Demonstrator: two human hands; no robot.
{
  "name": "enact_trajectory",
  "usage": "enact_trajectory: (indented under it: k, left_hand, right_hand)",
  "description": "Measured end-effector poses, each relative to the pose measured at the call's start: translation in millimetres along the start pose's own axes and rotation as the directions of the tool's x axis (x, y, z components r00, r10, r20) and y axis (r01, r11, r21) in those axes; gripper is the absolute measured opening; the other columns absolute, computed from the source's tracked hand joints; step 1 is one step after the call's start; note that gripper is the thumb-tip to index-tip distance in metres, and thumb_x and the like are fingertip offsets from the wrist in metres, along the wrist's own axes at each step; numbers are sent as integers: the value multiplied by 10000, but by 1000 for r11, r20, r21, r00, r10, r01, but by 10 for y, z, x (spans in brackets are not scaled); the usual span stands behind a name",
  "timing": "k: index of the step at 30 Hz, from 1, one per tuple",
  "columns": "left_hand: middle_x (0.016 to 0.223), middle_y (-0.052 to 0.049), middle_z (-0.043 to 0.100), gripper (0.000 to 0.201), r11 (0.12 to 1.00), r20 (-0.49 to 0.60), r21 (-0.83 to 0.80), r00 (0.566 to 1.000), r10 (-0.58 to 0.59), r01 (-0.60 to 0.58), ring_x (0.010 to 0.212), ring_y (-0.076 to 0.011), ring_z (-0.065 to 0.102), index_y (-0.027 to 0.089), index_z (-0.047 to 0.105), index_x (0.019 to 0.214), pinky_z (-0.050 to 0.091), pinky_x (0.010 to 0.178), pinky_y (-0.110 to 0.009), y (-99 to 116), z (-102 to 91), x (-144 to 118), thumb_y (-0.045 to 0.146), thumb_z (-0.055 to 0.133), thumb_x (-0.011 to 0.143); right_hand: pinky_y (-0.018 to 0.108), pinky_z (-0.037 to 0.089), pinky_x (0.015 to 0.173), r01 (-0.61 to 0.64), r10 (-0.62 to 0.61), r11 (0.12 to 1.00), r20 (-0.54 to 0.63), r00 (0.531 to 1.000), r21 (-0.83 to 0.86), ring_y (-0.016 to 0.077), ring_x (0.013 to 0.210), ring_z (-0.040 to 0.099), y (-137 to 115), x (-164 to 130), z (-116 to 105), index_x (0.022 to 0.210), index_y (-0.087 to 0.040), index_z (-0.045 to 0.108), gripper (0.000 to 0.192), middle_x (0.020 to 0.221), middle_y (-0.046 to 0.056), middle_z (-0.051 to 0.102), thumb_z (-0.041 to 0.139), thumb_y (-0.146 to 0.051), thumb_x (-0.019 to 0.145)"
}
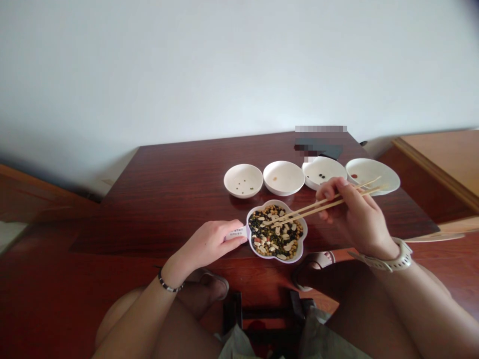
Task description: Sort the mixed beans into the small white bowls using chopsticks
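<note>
A flower-shaped bowl [304,233] full of mixed beans and seeds sits near the front edge of a dark wooden table [179,199]. My left hand [211,243] grips the bowl's short handle [237,232] at its left side. My right hand [354,215] holds a pair of wooden chopsticks [318,205], their tips down among the beans in the bowl. Behind the bowl stands a row of small white bowls: one with several green beans [243,180], one with a pale bean [283,177], one with dark beans [324,172], one with a red bean [372,174].
The table ends just in front of my knees. A dark object lies at the table's back edge [322,148]. A lighter wooden piece of furniture [441,159] stands at the right. A white wall rises behind the table.
</note>
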State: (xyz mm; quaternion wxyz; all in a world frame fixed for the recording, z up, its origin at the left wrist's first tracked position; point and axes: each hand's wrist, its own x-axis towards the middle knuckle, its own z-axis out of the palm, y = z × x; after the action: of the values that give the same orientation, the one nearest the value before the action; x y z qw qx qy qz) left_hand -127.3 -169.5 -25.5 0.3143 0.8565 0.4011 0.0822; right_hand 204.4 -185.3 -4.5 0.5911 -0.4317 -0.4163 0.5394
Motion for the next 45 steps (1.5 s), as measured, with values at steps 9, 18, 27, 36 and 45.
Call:
enact_trajectory:
  k: [9, 18, 27, 36, 45]
  left_hand:
    - [878, -21, 701, 293, 1000, -10, 17, 1000, -12, 12, 791, -183, 658, 210, 620, 954, 409, 734, -270, 80, 108, 94, 453, 550, 1101]
    - [844, -4, 674, 293, 999, -17, 32, 1000, -19, 20, 748, -172, 626, 214, 590, 933, 384, 703, -271, 174, 151, 219, 456, 559, 1095]
    - [864, -8, 682, 280, 1000, -4, 21, 1000, -22, 22, 760, -174, 636, 217, 593, 951, 400, 703, -265, 187, 139, 226, 452, 552, 1098]
    - [868, -10, 693, 271, 1000, -34, 18, 999, -13, 14, 762, -173, 639, 216, 607, 953, 391, 700, -263, 149, 170, 196, 443, 562, 1094]
    - [869, -9, 704, 293, 999, -34, -7, 999, -33, 32, 774, -175, 646, 213, 622, 937, 401, 714, -272, 134, 173, 200, 450, 556, 1095]
  right_hand:
    - [247, 399, 413, 445, -395, 893, -364, 844, 64, 129, 591, 555, -226, 281, -663, 697, -180, 600, 332, 742, 7, 475, 624, -294, 1008]
    - [252, 463, 453, 415, -518, 855, -491, 700, -311, 137, 528, 631, -167, 378, -1066, 687, -170, 647, 354, 708, 44, 594, 543, -211, 1022]
    - [252, 471, 454, 483, -500, 857, -506, 703, -177, 137, 520, 618, -211, 378, -987, 665, -167, 628, 358, 685, 39, 578, 605, -266, 1008]
    - [262, 410, 419, 342, -337, 939, -290, 896, -36, 143, 512, 596, -145, 202, -534, 706, -180, 614, 356, 696, 28, 550, 610, -341, 1024]
    - [279, 480, 510, 61, -58, 986, 28, 998, -157, 153, 598, 594, 17, -24, -174, 784, -212, 623, 425, 753, 31, 587, 606, -552, 1039]
